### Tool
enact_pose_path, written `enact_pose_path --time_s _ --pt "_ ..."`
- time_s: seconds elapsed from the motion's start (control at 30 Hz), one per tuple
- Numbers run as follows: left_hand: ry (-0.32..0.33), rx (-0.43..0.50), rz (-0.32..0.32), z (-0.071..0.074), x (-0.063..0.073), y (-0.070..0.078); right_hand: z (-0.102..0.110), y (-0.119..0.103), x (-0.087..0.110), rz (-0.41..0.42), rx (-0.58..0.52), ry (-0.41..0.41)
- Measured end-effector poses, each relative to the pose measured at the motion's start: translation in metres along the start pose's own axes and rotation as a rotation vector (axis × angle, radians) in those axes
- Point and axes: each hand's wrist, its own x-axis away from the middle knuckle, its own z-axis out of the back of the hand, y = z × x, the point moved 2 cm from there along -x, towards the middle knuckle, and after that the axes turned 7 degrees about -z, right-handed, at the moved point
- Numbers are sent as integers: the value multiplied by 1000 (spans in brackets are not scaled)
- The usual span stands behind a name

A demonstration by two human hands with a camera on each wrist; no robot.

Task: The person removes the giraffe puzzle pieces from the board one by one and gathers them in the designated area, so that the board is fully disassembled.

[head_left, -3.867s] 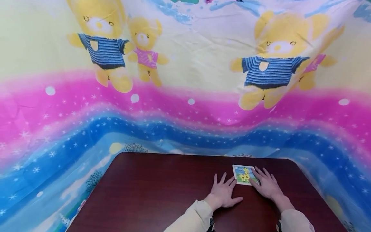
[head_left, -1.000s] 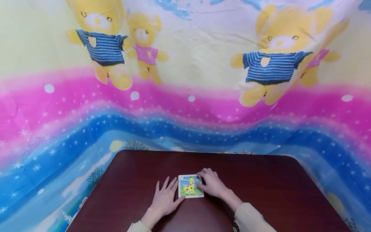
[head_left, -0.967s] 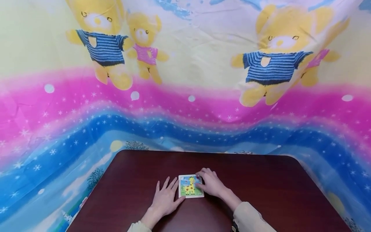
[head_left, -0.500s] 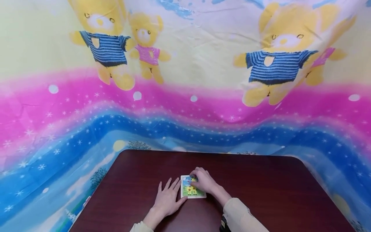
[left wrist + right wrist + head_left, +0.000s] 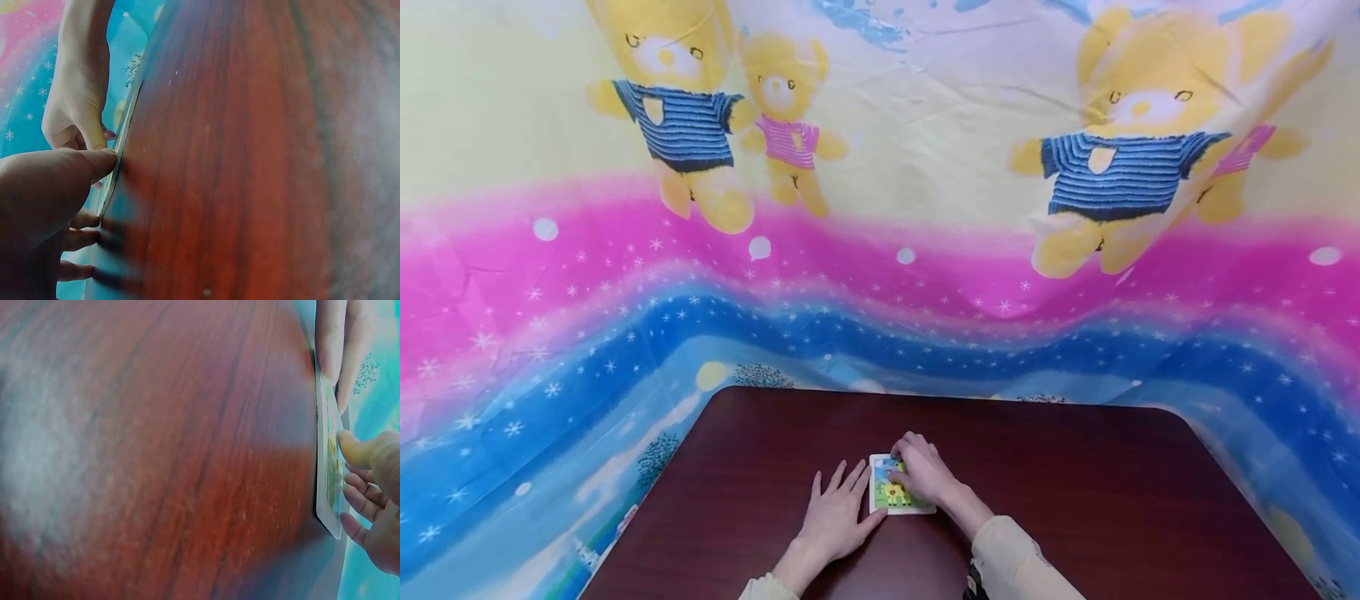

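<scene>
A flat square picture board (image 5: pixel 883 495) with a white border and a yellow spotted giraffe lies on the dark red-brown table. My left hand (image 5: pixel 835 523) lies spread along its left side, fingers straight, with the thumb at the near left corner. Over the board's upper right part bends my right hand (image 5: pixel 925 473), thumb and fingertips on the picture, covering the giraffe's head. In the right wrist view, the thumb and curled fingers meet the face of the board (image 5: pixel 329 469). I cannot tell whether they pinch a piece of it.
The wooden table (image 5: pixel 1075 492) has rounded far corners and extends to both sides of the board. Behind it hangs a cloth (image 5: pixel 865 292) printed with teddy bears and snowflakes, close against the far edge.
The board has come left from the table's right side to the middle, both hands with it. Since then my right hand has slid left from the board's right edge over the picture; the left stays.
</scene>
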Motion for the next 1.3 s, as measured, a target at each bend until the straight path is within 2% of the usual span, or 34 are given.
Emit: enact_pose_path --time_s 0.27,0.47,0.7,1.1,1.3 --pt "23 -1 -8 1 0 1 0 -4 2 5 37 28" --pt "86 1 -38 -1 -1 0 0 -5 4 50 71 84" --pt "44 -4 -15 2 -2 1 -1 -3 3 50 36 74" --pt "26 -3 -3 2 1 2 -7 -1 2 -1 -9 58" --pt "34 15 -7 0 3 2 -12 -3 5 44 -31 74"
